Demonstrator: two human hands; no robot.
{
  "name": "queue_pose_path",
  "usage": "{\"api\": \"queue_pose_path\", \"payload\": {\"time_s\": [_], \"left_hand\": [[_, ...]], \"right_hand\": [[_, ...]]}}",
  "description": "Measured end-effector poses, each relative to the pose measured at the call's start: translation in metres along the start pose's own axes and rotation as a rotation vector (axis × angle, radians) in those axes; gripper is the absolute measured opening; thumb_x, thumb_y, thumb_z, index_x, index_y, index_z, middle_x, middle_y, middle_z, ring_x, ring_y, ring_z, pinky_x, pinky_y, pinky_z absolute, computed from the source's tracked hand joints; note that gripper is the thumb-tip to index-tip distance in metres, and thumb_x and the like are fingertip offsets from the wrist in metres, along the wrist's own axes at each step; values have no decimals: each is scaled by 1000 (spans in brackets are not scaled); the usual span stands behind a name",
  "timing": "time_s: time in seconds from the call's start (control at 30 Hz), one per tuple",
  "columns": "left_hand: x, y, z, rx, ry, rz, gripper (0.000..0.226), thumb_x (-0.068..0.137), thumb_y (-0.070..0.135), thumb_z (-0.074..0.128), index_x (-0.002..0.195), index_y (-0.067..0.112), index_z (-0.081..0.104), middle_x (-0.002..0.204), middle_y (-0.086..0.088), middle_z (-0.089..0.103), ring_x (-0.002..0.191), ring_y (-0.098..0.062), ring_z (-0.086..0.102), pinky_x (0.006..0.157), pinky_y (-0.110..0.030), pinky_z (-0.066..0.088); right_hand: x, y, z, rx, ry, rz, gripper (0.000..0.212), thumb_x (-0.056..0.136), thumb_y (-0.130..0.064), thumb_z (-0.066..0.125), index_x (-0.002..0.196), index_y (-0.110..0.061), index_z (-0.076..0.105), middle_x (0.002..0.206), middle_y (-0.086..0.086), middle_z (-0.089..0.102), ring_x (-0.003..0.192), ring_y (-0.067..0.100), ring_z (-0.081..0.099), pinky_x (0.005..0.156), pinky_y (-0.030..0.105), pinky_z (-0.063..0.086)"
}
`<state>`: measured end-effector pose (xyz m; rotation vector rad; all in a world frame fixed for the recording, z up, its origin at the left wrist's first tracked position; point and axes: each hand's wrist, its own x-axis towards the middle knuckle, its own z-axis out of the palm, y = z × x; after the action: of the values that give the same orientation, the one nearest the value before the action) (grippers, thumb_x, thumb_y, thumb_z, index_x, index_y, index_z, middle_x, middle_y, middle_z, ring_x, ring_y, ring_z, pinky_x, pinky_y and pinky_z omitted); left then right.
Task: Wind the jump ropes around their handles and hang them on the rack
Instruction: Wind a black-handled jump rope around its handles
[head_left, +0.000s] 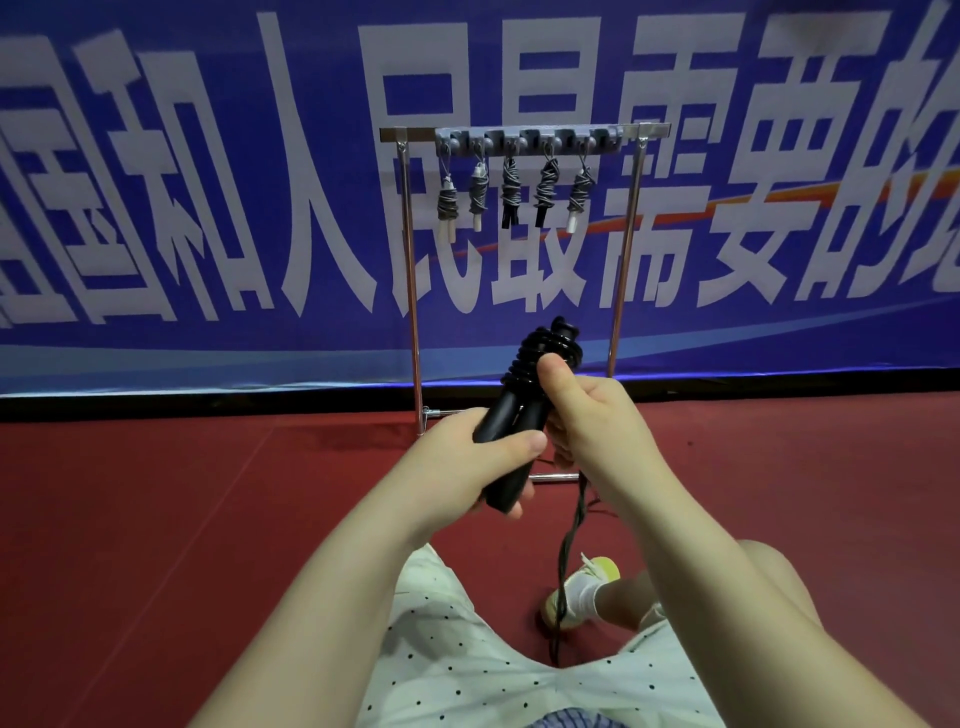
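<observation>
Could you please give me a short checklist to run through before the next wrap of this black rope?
1. Handles held firm: ok. The left hand grips the black handles together low down.
2. Rope under control: ok. The right hand pinches the rope beside the coils.
3. Coils tidy: ok. They sit stacked near the handles' top.
4. Winding finished: not ok. A long tail hangs down to the floor.
5. Tail free of the shoe: cannot tell. It passes right by it.
6. Spare hook on the rack: cannot tell. Five bundles already hang there.
</observation>
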<state>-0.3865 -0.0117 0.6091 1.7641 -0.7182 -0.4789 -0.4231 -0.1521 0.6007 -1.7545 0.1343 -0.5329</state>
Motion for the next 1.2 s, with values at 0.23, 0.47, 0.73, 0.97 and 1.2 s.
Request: {"api": "queue_pose_path", "payload": {"time_s": [0.23, 0.47, 0.73, 0.97, 1.2], "left_hand": [[-2, -7, 0, -67, -84, -19, 36, 74, 50, 62, 87, 18, 53, 59, -1, 66, 51, -17, 61, 48, -21, 37], [-1, -8, 1, -113, -83, 34, 86, 36, 85, 67, 87, 17, 54, 55, -1, 64, 46, -14, 58, 43, -18, 40], [-8, -6, 16, -767, -318, -253, 58, 68, 66, 43, 79, 17, 74, 66, -3, 62, 48, -14, 57, 40, -16, 37], [-2, -7, 14, -701, -275, -247, 72, 66, 76, 32, 87, 13, 58, 61, -1, 50, 42, -9, 41, 38, -15, 19], [-4, -11, 14, -474, -136, -194, 58, 69, 67, 43, 93, 15, 55, 62, 0, 53, 45, -11, 43, 39, -17, 25]], "right_hand": [[2, 3, 2, 133, -30, 68, 58, 69, -62, 64, 74, -6, 54, 54, 6, 30, 49, 20, 29, 49, 27, 26], [1, 2, 5, 221, -13, 54, 66, 60, -67, 58, 84, -6, 58, 80, 15, 45, 71, 28, 40, 62, 36, 33], [-4, -1, 1, 319, 21, 18, 47, 85, -49, 56, 53, -14, 54, 45, 2, 38, 36, 10, 32, 39, 20, 24], [-4, -4, -8, 213, -98, 85, 47, 82, -57, 41, 59, -16, 42, 42, -5, 32, 37, 9, 26, 40, 20, 19], [0, 5, -15, -108, -133, 3, 51, 96, -55, 37, 60, -19, 36, 46, -10, 27, 42, 9, 19, 44, 23, 16]]}}
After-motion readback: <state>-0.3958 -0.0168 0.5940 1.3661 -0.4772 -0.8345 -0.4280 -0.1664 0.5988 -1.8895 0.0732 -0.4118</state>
